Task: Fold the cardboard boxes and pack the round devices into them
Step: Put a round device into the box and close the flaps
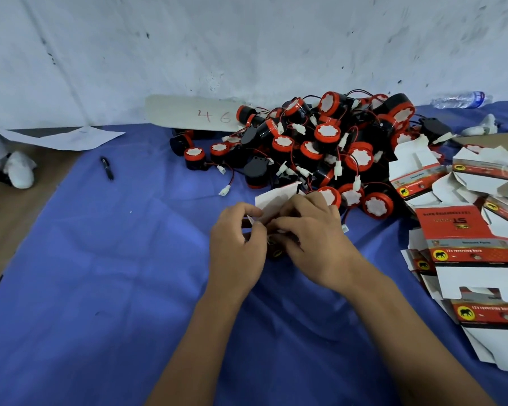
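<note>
Working one box (272, 205) btwn both hands, centre of the blue cloth (115, 273): left hand (236, 244) pinches its near flap, right hand (311, 238) grips the body. White flap sticks up and away twd the device pile (329, 142), just beyond; right hand's nearer.

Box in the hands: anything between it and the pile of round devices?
Nothing visible. Both hands, left and right, grip the half-folded box right at the near edge of the device pile; the closest devices lie just beyond the fingers, with only loose wires around.
</note>
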Demonstrator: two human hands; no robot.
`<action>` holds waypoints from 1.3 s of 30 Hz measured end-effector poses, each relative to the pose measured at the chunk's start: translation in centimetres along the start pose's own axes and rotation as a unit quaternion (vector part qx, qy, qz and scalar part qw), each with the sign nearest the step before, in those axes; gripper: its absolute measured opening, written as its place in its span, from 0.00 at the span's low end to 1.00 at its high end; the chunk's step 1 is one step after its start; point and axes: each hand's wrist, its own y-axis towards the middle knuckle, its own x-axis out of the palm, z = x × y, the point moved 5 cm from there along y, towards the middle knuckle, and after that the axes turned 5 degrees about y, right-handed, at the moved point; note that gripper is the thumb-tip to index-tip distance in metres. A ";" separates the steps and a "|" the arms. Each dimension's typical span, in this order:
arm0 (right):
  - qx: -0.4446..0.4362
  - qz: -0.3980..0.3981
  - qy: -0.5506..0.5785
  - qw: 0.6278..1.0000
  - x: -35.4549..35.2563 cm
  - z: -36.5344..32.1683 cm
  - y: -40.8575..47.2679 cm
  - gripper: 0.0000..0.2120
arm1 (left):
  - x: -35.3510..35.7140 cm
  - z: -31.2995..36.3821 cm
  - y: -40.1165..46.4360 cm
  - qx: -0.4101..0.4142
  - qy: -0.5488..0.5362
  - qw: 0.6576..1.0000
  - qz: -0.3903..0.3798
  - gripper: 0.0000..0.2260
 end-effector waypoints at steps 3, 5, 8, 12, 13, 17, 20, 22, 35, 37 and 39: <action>0.004 0.000 -0.003 1.000 0.0 0.0 -0.1 0.11 | 0.2 0.1 -0.1 -0.006 -0.006 1.000 -0.010 0.10; 0.022 0.005 0.009 1.000 -0.1 -0.1 0.0 0.11 | 0.3 0.2 -0.1 -0.005 -0.012 1.000 -0.012 0.09; 0.046 -0.023 0.008 0.999 -0.5 -0.2 0.6 0.10 | 0.7 0.1 -0.1 -0.021 -0.030 0.999 -0.013 0.08; 0.047 -0.115 -0.034 0.992 -1.3 -1.2 2.2 0.11 | 0.9 -0.1 -0.4 -0.031 -0.056 0.998 -0.008 0.09; 0.046 -0.140 -0.048 0.988 -1.5 -1.4 2.5 0.11 | 0.9 -0.1 -0.3 -0.029 -0.052 0.998 -0.007 0.09; 0.026 -0.229 -0.128 0.965 -1.8 -2.6 3.6 0.11 | 0.9 -0.4 -0.2 -0.021 -0.027 0.999 0.001 0.10; 0.021 -0.284 -0.155 0.946 -2.1 -2.8 4.1 0.10 | 1.0 -0.7 -0.1 -0.035 -0.030 0.999 -0.001 0.11; 0.018 -0.317 -0.141 0.938 -2.4 -2.7 4.1 0.11 | 1.0 -0.8 -0.1 -0.038 -0.034 0.999 -0.007 0.12; -0.057 -0.264 -0.120 0.955 -2.0 -1.3 2.5 0.07 | 0.8 -0.8 -0.1 -0.017 0.013 1.000 0.004 0.10; -0.046 -0.214 -0.009 0.976 -3.7 -0.7 2.4 0.05 | 0.7 -0.8 0.0 -0.012 0.022 1.000 0.009 0.12; -0.008 -0.018 0.128 0.992 -6.0 0.9 2.4 0.04 | 0.7 -0.9 0.0 -0.011 0.027 0.999 0.013 0.12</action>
